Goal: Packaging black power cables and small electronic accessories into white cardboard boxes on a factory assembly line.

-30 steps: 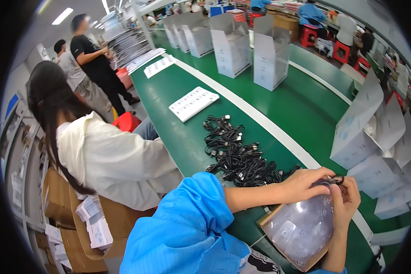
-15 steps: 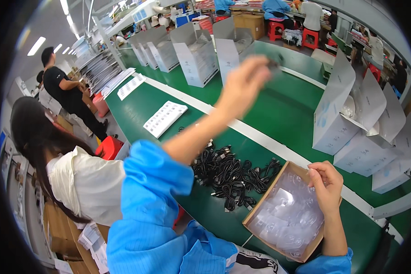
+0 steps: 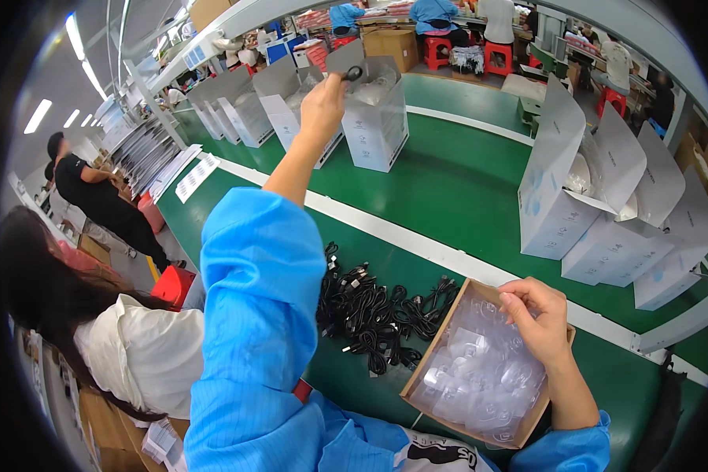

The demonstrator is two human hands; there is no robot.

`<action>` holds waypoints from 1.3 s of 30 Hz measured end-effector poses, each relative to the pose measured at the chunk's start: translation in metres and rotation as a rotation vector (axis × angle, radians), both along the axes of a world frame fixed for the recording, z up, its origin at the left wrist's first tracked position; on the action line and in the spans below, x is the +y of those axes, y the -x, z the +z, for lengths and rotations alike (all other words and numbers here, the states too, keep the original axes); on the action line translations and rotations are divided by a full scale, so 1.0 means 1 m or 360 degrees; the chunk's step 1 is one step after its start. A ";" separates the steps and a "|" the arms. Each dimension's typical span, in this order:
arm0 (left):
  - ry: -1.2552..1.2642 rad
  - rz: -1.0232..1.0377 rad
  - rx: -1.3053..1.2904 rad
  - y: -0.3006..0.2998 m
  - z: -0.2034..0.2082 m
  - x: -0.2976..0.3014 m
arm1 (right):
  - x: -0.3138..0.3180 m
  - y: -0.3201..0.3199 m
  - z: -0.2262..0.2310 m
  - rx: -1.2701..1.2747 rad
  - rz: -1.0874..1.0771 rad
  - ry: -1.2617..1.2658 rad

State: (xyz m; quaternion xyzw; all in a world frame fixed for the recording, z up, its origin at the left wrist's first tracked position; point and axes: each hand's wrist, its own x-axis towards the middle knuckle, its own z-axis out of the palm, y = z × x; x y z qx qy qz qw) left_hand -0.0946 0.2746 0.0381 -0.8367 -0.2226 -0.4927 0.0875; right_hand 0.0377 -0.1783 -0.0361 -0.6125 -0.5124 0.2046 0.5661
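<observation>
My left hand (image 3: 324, 108) is raised at arm's length, its fingers closed on a coiled black cable (image 3: 354, 73). The cable hangs just over the open top of an upright white box (image 3: 379, 135) that has a clear plastic bag (image 3: 376, 88) inside. Down at the right, my right hand (image 3: 540, 318) is at the far right part of a shallow cardboard tray (image 3: 442, 346). Its thumb and fingers are pinched together; what lies between them is hidden. Many thin clear plastic pieces (image 3: 480, 370) fill the tray. Left of the tray, bundled black cables (image 3: 377, 311) lie in a heap.
More open white boxes stand in a row (image 3: 244, 114) at the far left and a cluster (image 3: 554, 204) at the right. A white rail (image 3: 417, 240) crosses the green table (image 3: 448, 189). Label sheets (image 3: 197, 179) lie at its left end. A person (image 3: 138, 346) sits close on my left.
My left hand has moved left and up with the cable, to above the white box. The view has shifted slightly. My right hand stays pinched at the tray.
</observation>
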 end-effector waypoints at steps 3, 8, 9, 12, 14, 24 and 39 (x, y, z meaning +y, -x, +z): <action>0.0073 0.0091 0.0206 0.009 0.003 0.001 | 0.004 0.002 0.000 -0.0014 0.0015 -0.0006; 0.0087 0.0115 0.0825 -0.004 0.010 0.027 | 0.008 0.004 -0.001 -0.0049 0.0041 0.0012; 0.0034 0.0034 0.0991 -0.010 0.012 0.033 | 0.010 0.004 -0.002 -0.0051 0.0043 0.0006; 0.0172 0.0095 0.1241 -0.025 0.025 0.049 | 0.012 0.007 -0.003 -0.0059 0.0042 -0.0012; 0.0243 0.0122 0.1364 -0.033 0.027 0.054 | 0.012 0.008 -0.001 -0.0071 0.0040 0.0012; 0.0564 -0.0118 0.1148 -0.050 -0.022 0.068 | 0.024 0.014 -0.005 -0.0055 0.0032 0.0113; 0.1071 -0.0689 -0.0211 0.004 -0.061 -0.091 | 0.033 0.007 -0.009 -0.0989 0.0440 0.0260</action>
